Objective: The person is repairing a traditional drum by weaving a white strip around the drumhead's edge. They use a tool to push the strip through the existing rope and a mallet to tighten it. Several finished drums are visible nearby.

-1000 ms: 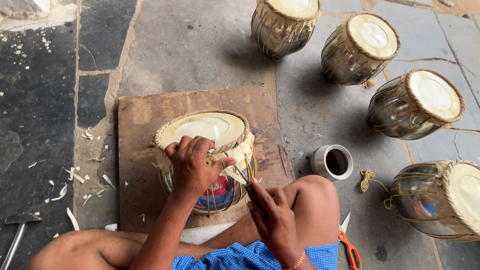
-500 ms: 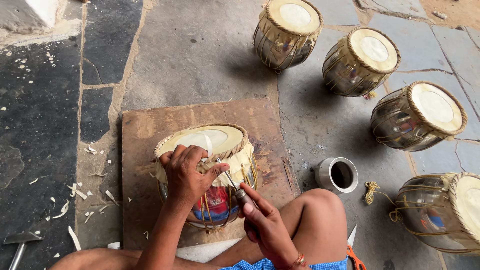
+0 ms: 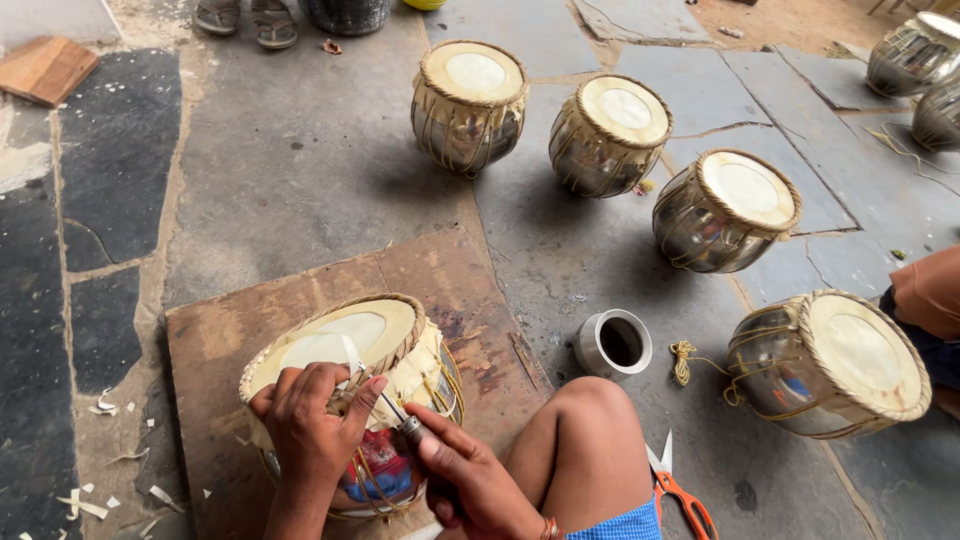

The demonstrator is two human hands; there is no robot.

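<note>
A metal drum (image 3: 345, 345) with a pale skin head and woven rim lies tilted on a wooden board (image 3: 450, 285) in front of me. My left hand (image 3: 312, 425) presses on the near rim of the drum and pinches a pale strip. My right hand (image 3: 470, 485) grips a thin pointed metal tool (image 3: 395, 415) whose tip pokes into the lacing by my left fingers. My bare knee (image 3: 585, 440) is beside the drum.
Several finished drums stand on the stone floor: (image 3: 470, 100), (image 3: 612, 132), (image 3: 728, 208), (image 3: 830, 362). A small metal cup (image 3: 614, 343) holds dark liquid. Orange-handled scissors (image 3: 680, 490) lie by my knee. A person's orange sleeve (image 3: 928, 290) shows at right.
The camera tilted up, revealing more floor and drums. My right hand moved in closer to the left hand, bringing the tool tip to the rim lacing.
</note>
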